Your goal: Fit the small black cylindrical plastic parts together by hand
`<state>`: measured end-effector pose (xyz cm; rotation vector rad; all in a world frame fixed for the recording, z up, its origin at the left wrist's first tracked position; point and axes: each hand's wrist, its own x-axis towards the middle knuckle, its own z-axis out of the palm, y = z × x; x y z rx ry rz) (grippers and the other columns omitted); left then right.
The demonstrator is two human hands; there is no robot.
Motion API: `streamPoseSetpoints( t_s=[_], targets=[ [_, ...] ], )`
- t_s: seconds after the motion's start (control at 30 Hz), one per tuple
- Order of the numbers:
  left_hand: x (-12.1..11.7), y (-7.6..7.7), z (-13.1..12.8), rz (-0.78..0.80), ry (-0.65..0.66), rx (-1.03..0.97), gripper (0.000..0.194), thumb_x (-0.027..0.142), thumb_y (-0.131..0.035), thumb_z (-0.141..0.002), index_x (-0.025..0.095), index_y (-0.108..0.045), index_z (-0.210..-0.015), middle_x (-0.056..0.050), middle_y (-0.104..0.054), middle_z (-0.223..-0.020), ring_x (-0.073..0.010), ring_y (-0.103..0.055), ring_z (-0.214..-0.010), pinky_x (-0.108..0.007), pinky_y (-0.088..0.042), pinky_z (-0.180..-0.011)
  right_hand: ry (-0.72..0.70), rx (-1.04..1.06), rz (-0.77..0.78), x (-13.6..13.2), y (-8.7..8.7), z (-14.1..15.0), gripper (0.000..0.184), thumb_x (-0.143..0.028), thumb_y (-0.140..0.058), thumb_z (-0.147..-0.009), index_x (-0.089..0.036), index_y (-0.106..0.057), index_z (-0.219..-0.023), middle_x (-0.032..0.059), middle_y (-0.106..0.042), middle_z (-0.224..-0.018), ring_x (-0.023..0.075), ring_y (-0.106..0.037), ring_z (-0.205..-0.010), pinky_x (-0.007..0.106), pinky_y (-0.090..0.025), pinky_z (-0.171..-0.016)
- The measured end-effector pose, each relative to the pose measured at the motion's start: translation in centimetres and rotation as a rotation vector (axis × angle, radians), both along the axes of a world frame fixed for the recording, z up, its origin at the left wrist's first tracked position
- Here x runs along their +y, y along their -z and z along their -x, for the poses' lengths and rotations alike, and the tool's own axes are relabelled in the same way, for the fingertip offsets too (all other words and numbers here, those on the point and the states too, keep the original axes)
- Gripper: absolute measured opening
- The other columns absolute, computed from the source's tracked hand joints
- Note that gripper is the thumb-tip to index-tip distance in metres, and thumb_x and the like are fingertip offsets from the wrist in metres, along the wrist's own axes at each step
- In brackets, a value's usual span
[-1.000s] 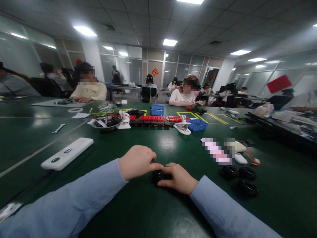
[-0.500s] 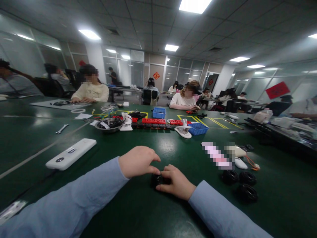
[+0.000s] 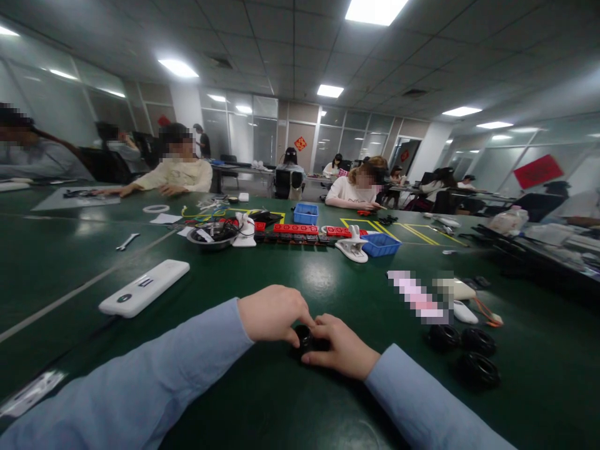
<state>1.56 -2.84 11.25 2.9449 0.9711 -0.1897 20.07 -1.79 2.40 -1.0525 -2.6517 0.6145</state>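
A small black toy wheel [image 3: 304, 338] with a ring-shaped rim lies on the green table in front of me, between my hands. My right hand [image 3: 344, 347] is closed round its right side, thumb at the near edge and fingers at the far edge. From the left, my left hand [image 3: 274, 314] bends over it, with thumb and index finger closed on its left and top. Part of the wheel is hidden by the fingers. Several similar black ones are nearby on the right; one black wheel [image 3: 479, 370] is nearest to me.
A white power bank-like case [image 3: 145, 289] lies left, with a wrench [image 3: 127, 242] beyond it. Ahead stand a bowl of cables [image 3: 212, 242], red power strips [image 3: 295, 229], white clips [image 3: 352, 248] and a blue basket [image 3: 380, 246]. A white mouse [image 3: 465, 312] lies right. Other people sit across the table.
My left hand has come down and right, its fingers closing onto the wheel. My right hand keeps its hold. A person across on the left has stretched an arm out sideways.
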Motion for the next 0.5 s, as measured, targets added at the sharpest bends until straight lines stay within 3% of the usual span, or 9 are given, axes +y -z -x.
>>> streamPoseSetpoints(
  t_s=[0.5],
  targets=[
    [0.32,0.82,-0.83,0.067,-0.039,-0.021,0.03,0.025,-0.07,-0.073,0.029,-0.066,-0.102,0.001,-0.067,-0.096,-0.017,-0.061,-0.091,-0.024,-0.044,-0.075,-0.037,0.01,-0.013,0.11,0.02,-0.26,0.036,-0.044,-0.066,-0.073,-0.02,-0.067,-0.099,0.0035,-0.056,-0.081,0.0175,-0.05,-0.079,0.027,-0.036,-0.069]
  ],
)
